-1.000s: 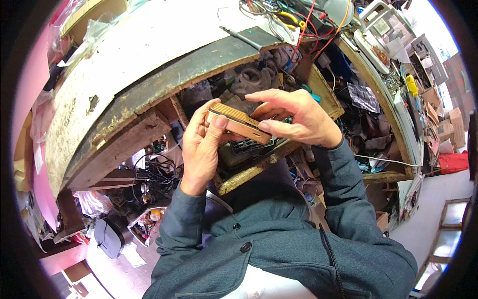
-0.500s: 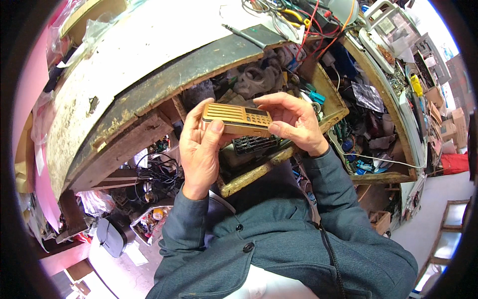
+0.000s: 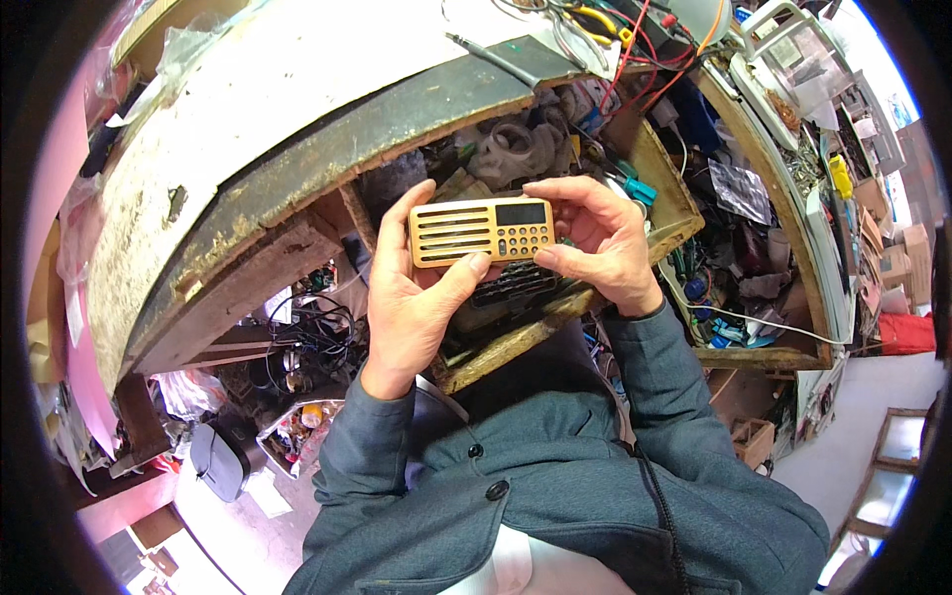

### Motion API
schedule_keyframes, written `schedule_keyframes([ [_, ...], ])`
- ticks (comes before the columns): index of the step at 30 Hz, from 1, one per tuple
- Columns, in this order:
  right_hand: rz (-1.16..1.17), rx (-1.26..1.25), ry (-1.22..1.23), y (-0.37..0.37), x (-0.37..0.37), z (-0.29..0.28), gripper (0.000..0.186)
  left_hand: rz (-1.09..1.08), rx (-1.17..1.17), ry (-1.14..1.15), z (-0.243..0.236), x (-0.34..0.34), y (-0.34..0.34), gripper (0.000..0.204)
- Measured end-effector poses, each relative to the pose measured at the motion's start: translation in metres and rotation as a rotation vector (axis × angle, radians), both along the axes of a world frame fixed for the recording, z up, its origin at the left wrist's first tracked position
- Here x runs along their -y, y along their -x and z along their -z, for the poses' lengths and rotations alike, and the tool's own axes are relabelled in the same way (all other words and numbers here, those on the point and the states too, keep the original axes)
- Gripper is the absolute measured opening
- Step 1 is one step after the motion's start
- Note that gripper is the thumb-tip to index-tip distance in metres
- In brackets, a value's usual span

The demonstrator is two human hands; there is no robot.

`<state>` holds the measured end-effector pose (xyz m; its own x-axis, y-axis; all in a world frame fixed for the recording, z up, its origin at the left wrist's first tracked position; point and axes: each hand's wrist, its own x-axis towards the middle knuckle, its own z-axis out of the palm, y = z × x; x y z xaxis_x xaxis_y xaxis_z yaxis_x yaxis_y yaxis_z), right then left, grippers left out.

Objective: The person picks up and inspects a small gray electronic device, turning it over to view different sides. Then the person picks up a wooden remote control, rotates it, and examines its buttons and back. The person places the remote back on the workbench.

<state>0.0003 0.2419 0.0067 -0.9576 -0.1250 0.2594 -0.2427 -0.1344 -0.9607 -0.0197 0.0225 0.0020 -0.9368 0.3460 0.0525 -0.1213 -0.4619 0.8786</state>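
Observation:
A small gold portable radio [image 3: 453,234] is held between my two hands, above an open wooden drawer. Its front faces up at me, showing a slotted speaker grille on the left, with a dark display and round buttons on the right. My left hand [image 3: 412,288] grips the left end, its thumb on the lower edge of the front. At the other end, my right hand [image 3: 605,243] is closed round the radio, thumb at the lower right corner and index finger along the top edge. The radio's back is hidden.
Below the radio, the drawer [image 3: 516,345] is filled with mixed parts and tools. Another crowded drawer [image 3: 764,354] stands to the right. On the bench lie a pen-like black tool [image 3: 493,59] and yellow-handled pliers [image 3: 598,22]. Tangled black cables [image 3: 315,337] hang at the left.
The radio has been tilted so its front now faces me more fully; before, its lower side edge showed. My left thumb has shifted right along the lower edge.

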Motion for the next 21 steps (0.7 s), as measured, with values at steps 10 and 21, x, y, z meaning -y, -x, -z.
schedule_keyframes([
  [10,0.017,-0.008,-0.137,-0.0011,0.0005,-0.0027,0.054,0.017,-0.002,0.027,0.0033,-0.0002,0.0011,0.072],
  [21,-0.015,0.072,-0.037,0.0044,0.0019,-0.0030,0.045,-0.021,-0.041,0.114,-0.0004,0.0029,-0.0014,0.073],
])
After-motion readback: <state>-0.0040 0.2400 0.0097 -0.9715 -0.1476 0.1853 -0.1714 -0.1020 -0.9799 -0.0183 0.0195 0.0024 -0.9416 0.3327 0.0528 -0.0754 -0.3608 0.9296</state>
